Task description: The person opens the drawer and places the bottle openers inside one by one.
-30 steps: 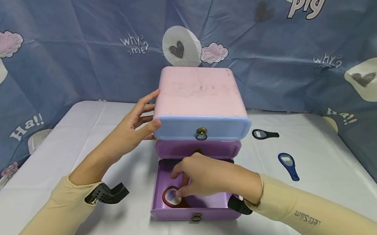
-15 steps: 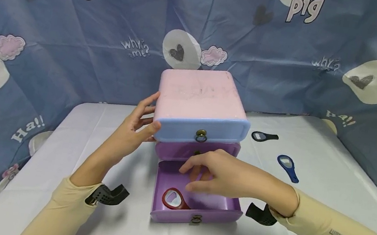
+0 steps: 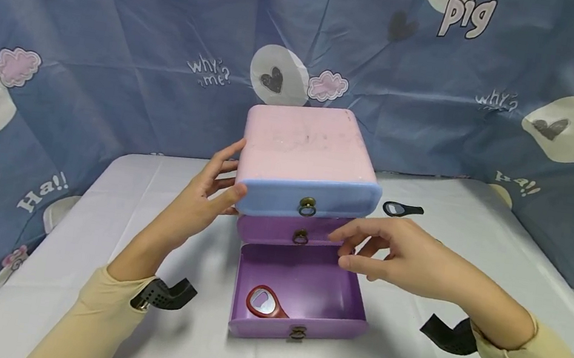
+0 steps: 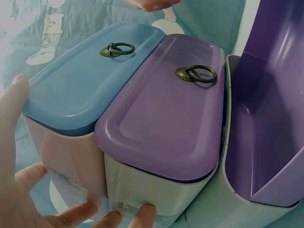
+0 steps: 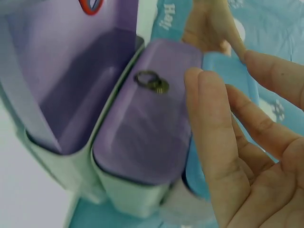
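Note:
A stacked drawer unit has a pink top [image 3: 305, 145], a blue upper drawer [image 3: 273, 197] and a purple middle drawer [image 3: 267, 231], both closed. Its purple bottom drawer [image 3: 300, 282] is pulled out. Inside that drawer, near the front left, lies a red bottle opener [image 3: 276, 310]. My left hand [image 3: 197, 206] rests against the unit's left side, fingers spread, thumb at the blue drawer's edge. My right hand [image 3: 403, 256], fingers loosely bent and holding nothing, hovers just right of the middle drawer. The right wrist view shows only part of the opener's red rim [image 5: 90, 6].
A black bottle opener [image 3: 412, 210] lies on the white tablecloth [image 3: 188, 336] to the right of the unit. Behind my right hand, another opener is almost wholly hidden. A blue printed cloth [image 3: 166, 95] hangs at the back and sides.
My right hand has let go of the red bottle opener, lifted out of the bottom drawer and moved right, now covering the blue opener. My left hand has stayed on the unit.

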The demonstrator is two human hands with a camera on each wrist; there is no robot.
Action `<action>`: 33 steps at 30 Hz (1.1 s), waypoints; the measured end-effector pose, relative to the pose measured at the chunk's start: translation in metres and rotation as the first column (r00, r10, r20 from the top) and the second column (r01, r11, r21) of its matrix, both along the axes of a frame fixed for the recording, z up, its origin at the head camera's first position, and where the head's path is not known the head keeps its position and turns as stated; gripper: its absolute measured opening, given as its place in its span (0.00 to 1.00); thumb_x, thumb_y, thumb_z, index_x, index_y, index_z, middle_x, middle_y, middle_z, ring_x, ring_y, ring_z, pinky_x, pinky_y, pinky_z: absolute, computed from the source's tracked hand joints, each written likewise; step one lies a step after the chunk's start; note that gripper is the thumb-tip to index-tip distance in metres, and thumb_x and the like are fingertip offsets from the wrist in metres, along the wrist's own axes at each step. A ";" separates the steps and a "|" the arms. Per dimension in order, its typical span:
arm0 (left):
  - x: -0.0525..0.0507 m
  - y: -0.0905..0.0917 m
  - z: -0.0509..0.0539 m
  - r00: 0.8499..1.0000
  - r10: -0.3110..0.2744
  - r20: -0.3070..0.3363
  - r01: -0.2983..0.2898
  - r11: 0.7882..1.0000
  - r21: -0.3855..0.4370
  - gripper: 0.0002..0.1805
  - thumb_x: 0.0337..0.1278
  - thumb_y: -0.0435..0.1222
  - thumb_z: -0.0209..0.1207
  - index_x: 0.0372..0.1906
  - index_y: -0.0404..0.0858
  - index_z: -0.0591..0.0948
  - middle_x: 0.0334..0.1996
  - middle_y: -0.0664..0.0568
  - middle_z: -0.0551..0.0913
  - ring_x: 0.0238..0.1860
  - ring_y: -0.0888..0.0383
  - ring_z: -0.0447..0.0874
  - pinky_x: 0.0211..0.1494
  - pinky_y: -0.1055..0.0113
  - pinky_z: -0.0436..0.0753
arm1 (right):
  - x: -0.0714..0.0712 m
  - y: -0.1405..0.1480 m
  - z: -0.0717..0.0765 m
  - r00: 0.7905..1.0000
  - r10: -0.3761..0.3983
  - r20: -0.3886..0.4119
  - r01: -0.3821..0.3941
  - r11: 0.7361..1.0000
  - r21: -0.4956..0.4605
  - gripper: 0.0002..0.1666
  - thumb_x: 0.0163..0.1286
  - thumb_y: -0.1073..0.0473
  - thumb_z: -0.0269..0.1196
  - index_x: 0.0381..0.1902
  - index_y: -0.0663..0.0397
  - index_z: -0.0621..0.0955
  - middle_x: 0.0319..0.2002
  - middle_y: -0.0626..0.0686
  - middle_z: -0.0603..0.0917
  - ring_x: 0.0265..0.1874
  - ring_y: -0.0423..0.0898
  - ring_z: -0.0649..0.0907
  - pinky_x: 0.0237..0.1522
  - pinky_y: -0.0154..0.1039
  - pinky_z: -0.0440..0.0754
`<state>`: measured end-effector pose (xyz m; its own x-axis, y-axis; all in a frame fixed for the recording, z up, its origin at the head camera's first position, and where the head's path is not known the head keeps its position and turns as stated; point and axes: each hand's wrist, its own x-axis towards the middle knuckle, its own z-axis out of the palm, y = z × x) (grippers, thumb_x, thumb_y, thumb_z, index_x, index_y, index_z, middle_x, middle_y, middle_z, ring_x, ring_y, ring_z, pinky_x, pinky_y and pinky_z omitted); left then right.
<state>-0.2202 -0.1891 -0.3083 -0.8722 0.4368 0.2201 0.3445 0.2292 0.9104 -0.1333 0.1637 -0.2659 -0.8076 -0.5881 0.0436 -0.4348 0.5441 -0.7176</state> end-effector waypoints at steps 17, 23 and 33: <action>0.000 0.001 0.000 1.000 0.004 -0.001 -0.004 1.000 0.001 0.40 0.82 0.47 0.58 0.86 0.72 0.51 0.83 0.44 0.58 0.81 0.39 0.64 0.62 0.42 0.86 | -0.005 0.062 0.000 0.974 -0.228 -0.014 0.228 0.974 -0.019 0.17 0.77 0.57 0.69 0.62 0.46 0.86 0.49 0.52 0.90 0.38 0.41 0.90 0.41 0.41 0.92; 0.000 0.001 0.000 1.000 0.008 0.000 -0.008 1.000 0.002 0.40 0.81 0.49 0.58 0.86 0.72 0.52 0.83 0.44 0.58 0.81 0.39 0.65 0.61 0.44 0.86 | -0.017 0.080 -0.005 0.951 -0.309 -0.015 0.309 0.951 0.009 0.16 0.79 0.55 0.68 0.61 0.47 0.86 0.50 0.54 0.90 0.36 0.41 0.90 0.39 0.39 0.91; -0.001 0.000 0.000 1.000 0.001 0.000 -0.001 1.000 -0.001 0.40 0.82 0.48 0.58 0.86 0.72 0.51 0.83 0.45 0.58 0.81 0.39 0.65 0.62 0.43 0.86 | -0.043 0.107 -0.017 0.923 -0.377 0.075 0.378 0.926 0.006 0.21 0.80 0.53 0.67 0.65 0.54 0.83 0.49 0.53 0.90 0.40 0.38 0.91 0.41 0.41 0.92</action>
